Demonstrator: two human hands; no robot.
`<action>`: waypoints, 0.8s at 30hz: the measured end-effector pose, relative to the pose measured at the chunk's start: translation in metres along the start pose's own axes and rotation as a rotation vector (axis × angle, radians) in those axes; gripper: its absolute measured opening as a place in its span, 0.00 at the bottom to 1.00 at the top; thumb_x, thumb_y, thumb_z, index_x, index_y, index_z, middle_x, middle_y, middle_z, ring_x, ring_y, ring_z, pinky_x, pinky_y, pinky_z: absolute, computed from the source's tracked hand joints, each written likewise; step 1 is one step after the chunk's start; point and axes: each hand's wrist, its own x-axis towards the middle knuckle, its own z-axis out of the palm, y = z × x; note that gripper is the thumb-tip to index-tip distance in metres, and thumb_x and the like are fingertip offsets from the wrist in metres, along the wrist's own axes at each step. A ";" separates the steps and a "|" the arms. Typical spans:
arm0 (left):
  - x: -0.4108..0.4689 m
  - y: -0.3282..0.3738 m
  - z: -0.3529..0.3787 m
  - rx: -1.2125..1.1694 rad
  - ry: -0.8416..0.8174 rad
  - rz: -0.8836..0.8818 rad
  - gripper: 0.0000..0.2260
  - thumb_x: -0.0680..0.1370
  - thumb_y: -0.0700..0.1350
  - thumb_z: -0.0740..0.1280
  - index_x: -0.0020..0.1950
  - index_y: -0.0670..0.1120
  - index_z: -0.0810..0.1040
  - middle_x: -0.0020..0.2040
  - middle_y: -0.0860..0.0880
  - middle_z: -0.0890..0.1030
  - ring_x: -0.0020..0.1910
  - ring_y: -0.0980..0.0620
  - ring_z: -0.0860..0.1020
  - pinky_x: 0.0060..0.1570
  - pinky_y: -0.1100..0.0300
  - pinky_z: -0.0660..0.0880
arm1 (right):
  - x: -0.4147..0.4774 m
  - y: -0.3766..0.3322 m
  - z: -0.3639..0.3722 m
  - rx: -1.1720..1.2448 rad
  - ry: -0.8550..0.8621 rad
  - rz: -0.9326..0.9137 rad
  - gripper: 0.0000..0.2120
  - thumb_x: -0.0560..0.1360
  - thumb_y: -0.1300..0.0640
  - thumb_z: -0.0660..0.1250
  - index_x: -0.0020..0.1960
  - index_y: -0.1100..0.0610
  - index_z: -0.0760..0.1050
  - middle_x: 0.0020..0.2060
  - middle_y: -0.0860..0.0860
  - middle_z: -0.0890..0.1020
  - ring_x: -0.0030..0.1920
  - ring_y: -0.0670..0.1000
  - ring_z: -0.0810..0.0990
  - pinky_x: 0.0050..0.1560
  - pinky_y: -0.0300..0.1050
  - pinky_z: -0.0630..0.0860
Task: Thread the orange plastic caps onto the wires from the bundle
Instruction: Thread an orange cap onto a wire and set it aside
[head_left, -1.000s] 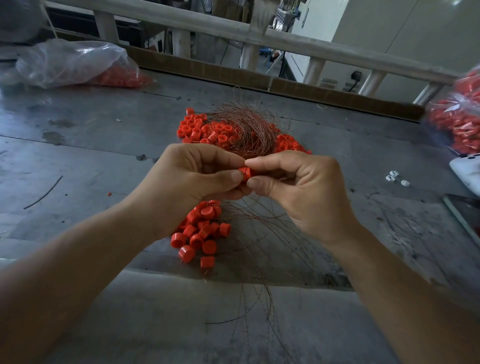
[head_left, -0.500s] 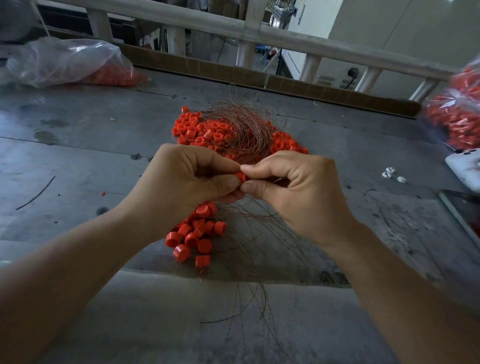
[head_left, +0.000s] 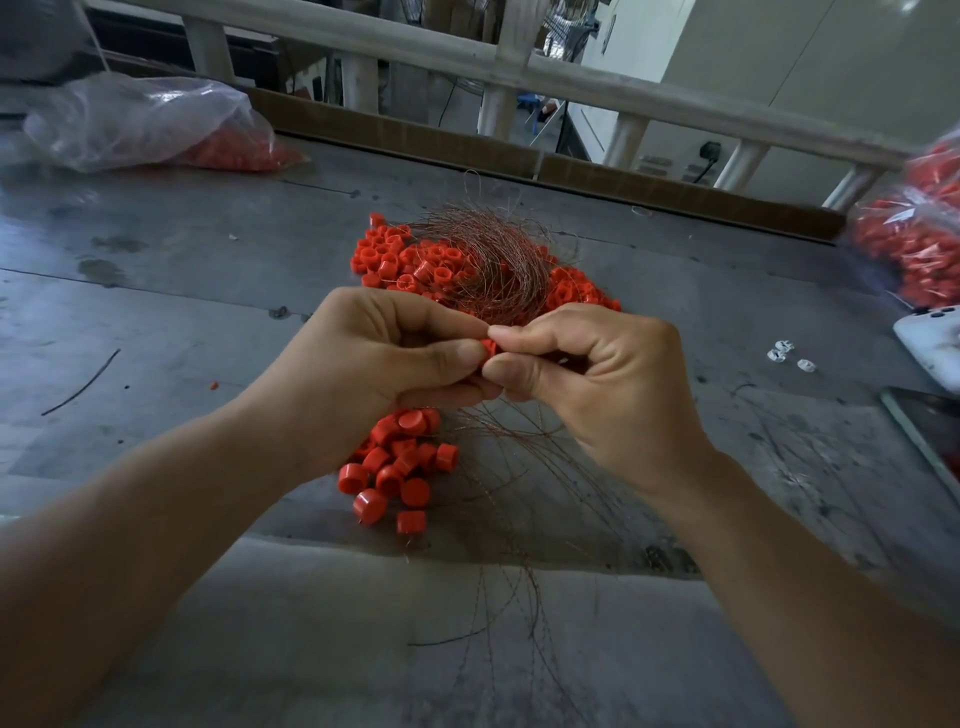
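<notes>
My left hand (head_left: 384, 358) and my right hand (head_left: 592, 374) meet at the middle of the view, fingertips together. Between them a single orange cap (head_left: 488, 347) is pinched, mostly hidden by thumbs and forefingers. Whether a wire runs through it is hidden. Behind the hands lies a bundle of thin copper-coloured wires (head_left: 498, 260) on a pile of loose orange caps (head_left: 415, 260). Below my left hand a cluster of caps (head_left: 395, 467) lies on the table, with wires (head_left: 519, 509) trailing toward me from it.
The grey worktable (head_left: 182, 322) has a clear plastic bag of orange caps (head_left: 156, 124) at the back left and another bag (head_left: 914, 244) at the right edge. A white object (head_left: 930, 343), small white bits (head_left: 784, 353) and a dark flat device (head_left: 930, 431) lie at right.
Both hands stay pressed together on the cap and have shifted slightly; the cap shows less between the fingertips than one second ago.
</notes>
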 end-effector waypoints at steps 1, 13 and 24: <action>0.000 0.000 0.000 -0.003 -0.003 -0.001 0.09 0.60 0.43 0.69 0.37 0.48 0.85 0.35 0.46 0.84 0.36 0.52 0.83 0.34 0.67 0.77 | 0.001 0.000 0.000 0.011 -0.008 0.000 0.13 0.65 0.58 0.72 0.50 0.57 0.78 0.38 0.44 0.80 0.38 0.41 0.80 0.40 0.36 0.78; -0.001 0.001 -0.005 -0.029 -0.082 -0.065 0.16 0.62 0.40 0.68 0.49 0.44 0.79 0.35 0.45 0.83 0.35 0.52 0.83 0.33 0.66 0.77 | 0.000 -0.001 0.002 0.011 0.011 -0.087 0.12 0.63 0.60 0.73 0.47 0.56 0.77 0.35 0.46 0.78 0.37 0.43 0.79 0.40 0.36 0.76; -0.001 0.003 -0.012 -0.059 -0.212 -0.120 0.21 0.60 0.44 0.78 0.52 0.48 0.81 0.39 0.40 0.83 0.37 0.47 0.83 0.33 0.63 0.79 | 0.004 -0.003 -0.006 0.021 -0.288 0.048 0.12 0.67 0.53 0.69 0.51 0.48 0.76 0.39 0.42 0.75 0.43 0.40 0.76 0.47 0.36 0.74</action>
